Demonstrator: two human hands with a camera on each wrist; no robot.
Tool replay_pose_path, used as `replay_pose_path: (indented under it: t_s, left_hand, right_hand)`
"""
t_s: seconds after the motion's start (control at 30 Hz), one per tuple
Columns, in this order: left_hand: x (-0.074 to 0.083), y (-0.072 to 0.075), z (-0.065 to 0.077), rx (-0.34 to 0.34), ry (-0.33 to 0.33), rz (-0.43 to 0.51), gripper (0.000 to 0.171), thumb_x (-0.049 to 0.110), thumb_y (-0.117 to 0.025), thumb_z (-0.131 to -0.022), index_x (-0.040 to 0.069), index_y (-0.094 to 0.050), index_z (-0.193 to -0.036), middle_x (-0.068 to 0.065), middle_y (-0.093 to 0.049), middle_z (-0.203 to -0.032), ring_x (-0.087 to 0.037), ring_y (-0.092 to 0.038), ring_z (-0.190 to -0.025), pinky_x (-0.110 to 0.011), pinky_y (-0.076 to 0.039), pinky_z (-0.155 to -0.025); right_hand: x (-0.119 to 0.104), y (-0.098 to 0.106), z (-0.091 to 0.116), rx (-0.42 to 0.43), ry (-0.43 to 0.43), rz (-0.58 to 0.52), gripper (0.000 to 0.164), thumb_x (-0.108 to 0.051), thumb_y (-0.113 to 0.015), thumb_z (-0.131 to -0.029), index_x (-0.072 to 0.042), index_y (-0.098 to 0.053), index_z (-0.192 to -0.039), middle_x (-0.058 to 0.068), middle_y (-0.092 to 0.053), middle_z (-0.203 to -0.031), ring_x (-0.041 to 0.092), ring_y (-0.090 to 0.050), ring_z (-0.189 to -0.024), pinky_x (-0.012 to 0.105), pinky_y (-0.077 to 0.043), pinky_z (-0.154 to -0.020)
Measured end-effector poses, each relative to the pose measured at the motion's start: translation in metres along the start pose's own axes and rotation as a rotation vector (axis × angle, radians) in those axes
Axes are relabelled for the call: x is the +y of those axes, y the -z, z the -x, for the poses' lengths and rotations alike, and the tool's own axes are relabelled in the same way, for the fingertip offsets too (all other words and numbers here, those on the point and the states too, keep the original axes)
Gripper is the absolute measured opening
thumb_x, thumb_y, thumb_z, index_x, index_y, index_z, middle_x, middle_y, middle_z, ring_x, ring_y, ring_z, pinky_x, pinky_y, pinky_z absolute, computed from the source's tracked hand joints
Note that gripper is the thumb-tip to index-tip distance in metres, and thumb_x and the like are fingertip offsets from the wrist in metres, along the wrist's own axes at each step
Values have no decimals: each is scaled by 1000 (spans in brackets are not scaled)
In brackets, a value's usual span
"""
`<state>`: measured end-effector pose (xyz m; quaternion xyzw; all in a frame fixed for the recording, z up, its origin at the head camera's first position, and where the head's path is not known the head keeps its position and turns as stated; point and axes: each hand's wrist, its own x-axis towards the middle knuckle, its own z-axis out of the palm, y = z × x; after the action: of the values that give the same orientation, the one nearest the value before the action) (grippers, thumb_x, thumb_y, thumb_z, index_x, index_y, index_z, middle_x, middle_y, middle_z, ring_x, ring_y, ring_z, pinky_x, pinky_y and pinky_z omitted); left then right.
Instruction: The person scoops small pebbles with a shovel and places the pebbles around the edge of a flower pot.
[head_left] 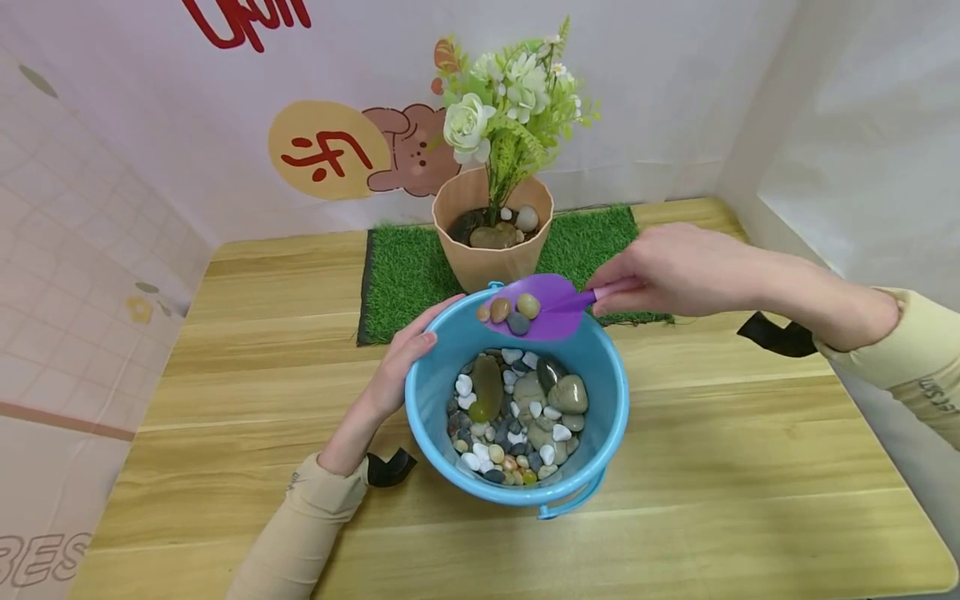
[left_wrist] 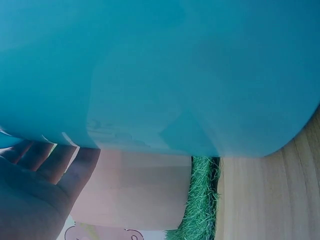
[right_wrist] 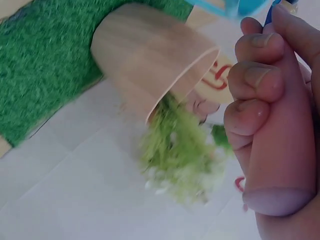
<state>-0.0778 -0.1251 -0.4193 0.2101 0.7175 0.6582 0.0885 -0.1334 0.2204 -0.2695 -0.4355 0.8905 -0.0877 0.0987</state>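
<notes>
My right hand (head_left: 678,268) grips the pink handle (right_wrist: 282,135) of a purple toy shovel (head_left: 555,312), its fingers curled round it. On the shovel's blade lie several smooth pebbles (head_left: 528,306), tan, yellowish and dark grey. The blade is over the far rim of a light blue bucket (head_left: 616,408). Inside the bucket are many stones (head_left: 487,387), white, grey, brown and yellow, some large. My left hand (head_left: 397,358) rests against the bucket's left side, thumb at the rim. In the left wrist view, its straight, spread fingers (left_wrist: 80,172) reach along the outer wall, fingertips hidden.
Behind the bucket stands a peach flowerpot (head_left: 487,265) with white flowers (head_left: 517,100) and stones inside. It sits on a green turf mat (head_left: 405,258) on the wooden table (head_left: 750,492). The bucket's blue handle (head_left: 573,498) hangs at its near side. A printed backdrop (head_left: 637,83) rises behind.
</notes>
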Motion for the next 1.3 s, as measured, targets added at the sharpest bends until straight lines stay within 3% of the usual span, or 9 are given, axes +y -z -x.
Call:
replay_pose_path:
  t_s: [0.1, 0.33, 0.53, 0.63, 0.77, 0.97, 1.3]
  left_hand:
    - [1, 0, 0, 0, -7, 2, 67, 27, -34, -101, 1, -34, -163, -28, -43, -162, -46, -50, -143, -60, -49, -113]
    - [2, -1, 1, 1, -12, 5, 67, 25, -34, -101, 0, -35, -162, -30, -45, -161, -48, -51, -142, -58, -49, -112]
    - [2, -2, -1, 5, -4, 11, 68, 26, -34, -100, 0, -35, -162, -30, -45, -160, -49, -51, -142, -60, -50, -111]
    - [2, -2, -1, 4, -2, 10, 67, 26, -34, -100, 0, -35, -162, -30, -45, -161, -48, -51, -142, -60, -50, -111]
    - [2, -2, -1, 2, -5, 9, 67, 26, -33, -100, 0, -34, -162, -30, -44, -161, -48, -50, -143, -60, -49, -111]
    - [2, -2, -1, -3, -4, 7, 67, 26, -34, -101, 0, -34, -163, -30, -44, -161, -50, -50, -143, -60, -50, -111]
    - [1, -1, -1, -3, -13, 25, 68, 26, -34, -100, 0, -33, -163, -30, -43, -162, -50, -49, -144, -60, -50, -111]
  right_hand:
    - [11, 6, -2, 13, -74, 44, 11, -37, -71, -100, -34, -80, -104, -22, -63, -65, -2, -49, -58, 21, -40, -57]
    - [44, 18, -10, 39, -192, 78, 21, -35, -70, -101, -21, -82, -110, -11, -74, -78, 5, -58, -68, 27, -47, -64]
    - [68, 23, -20, 33, -244, 90, 22, -37, -66, -103, -21, -80, -100, -7, -56, -65, 10, -47, -62, 27, -35, -55]
    - [76, 26, -26, 23, -255, 87, 26, -36, -64, -104, -17, -82, -110, -5, -67, -73, 12, -55, -66, 29, -40, -58]
    - [83, 29, -33, 9, -278, 97, 32, -37, -63, -105, -14, -80, -119, 3, -81, -95, 18, -69, -79, 37, -50, -67]
    - [86, 31, -42, -17, -329, 101, 39, -40, -60, -106, -12, -78, -125, 12, -81, -114, 28, -75, -94, 44, -56, -74]
    - [85, 33, -59, -66, -444, 127, 45, -44, -58, -105, -9, -75, -129, 12, -79, -106, 24, -65, -82, 35, -43, -59]
